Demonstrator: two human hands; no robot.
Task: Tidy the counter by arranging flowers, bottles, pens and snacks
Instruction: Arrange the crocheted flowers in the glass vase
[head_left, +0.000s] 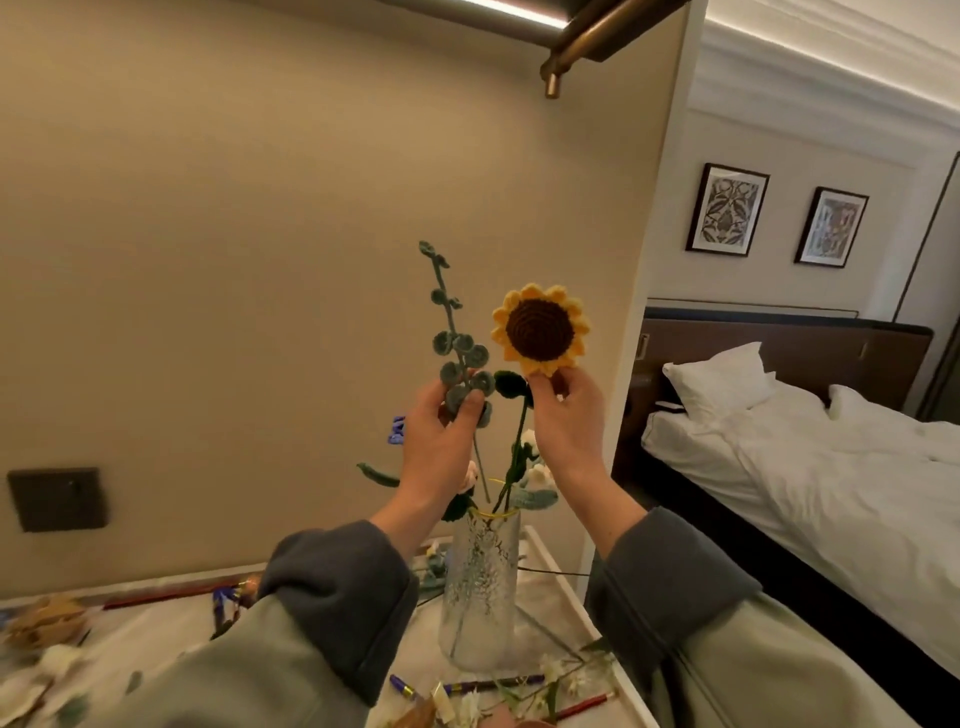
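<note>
A clear textured glass vase (480, 592) stands on the pale counter (540, 587) and holds several crocheted flowers. My right hand (566, 426) pinches the bottom edge of a yellow sunflower head (540, 328); its green stem runs down into the vase. My left hand (441, 441) grips a tall grey-green leafy sprig (457, 343), which also reaches into the vase. White and pink blooms (537, 470) sit lower in the vase, partly hidden by my hands. Pens (493, 685) lie on the counter in front of the vase.
Loose white flowers and snack wrappers (47, 623) lie at the counter's left. A red pencil (584, 705) and small white sprigs lie near the front right edge. A dark wall switch (57, 499) is at left. A bed (831, 467) stands beyond the partition at right.
</note>
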